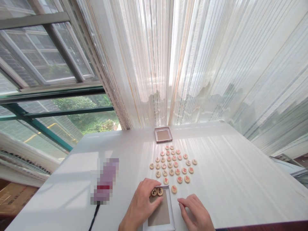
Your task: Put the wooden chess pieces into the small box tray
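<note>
My left hand (144, 199) curls over the far left corner of a shallow white-rimmed box (158, 215). Between its thumb and fingers are two wooden xiangqi pieces (160, 191) with black characters; the palm side is hidden. My right hand (196, 213) is just right of the box, thumb and index fingertips close together, with nothing visible in them. Nearest to it lies a xiangqi piece with a red character (174, 189). Beyond the box, several more xiangqi pieces (170, 165), marked in red or black, lie spread face up.
A second shallow box part, brown-edged (163, 134), lies at the table's far side. On the left of the white table (240, 179) is a blurred purple object (107, 179) with a black cord (94, 216). Sheer curtains (192, 64) and a window stand behind.
</note>
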A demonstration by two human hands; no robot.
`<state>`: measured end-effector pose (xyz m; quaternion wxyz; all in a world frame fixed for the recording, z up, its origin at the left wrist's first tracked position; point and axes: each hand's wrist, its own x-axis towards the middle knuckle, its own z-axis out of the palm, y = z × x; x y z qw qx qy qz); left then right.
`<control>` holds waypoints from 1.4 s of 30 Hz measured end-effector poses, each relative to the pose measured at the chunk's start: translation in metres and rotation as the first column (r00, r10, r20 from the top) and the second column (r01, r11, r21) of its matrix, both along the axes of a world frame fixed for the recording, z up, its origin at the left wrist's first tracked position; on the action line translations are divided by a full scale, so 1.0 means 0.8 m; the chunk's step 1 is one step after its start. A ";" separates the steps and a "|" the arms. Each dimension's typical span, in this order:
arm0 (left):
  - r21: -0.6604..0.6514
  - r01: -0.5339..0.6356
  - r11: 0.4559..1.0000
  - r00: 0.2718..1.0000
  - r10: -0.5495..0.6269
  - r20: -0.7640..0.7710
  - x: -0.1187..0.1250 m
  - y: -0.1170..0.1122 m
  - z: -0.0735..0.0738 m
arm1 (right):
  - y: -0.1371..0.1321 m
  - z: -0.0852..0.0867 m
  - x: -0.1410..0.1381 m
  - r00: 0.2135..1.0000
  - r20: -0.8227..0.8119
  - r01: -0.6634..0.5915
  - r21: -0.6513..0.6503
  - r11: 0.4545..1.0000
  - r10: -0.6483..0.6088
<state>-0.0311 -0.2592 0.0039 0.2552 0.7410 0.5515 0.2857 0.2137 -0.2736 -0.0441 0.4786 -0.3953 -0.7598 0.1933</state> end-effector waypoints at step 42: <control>-0.046 -0.048 0.998 0.997 0.045 -0.061 -0.029 -0.006 0.002 | 0.021 0.021 -0.061 0.940 0.312 -0.163 0.052 0.985 0.139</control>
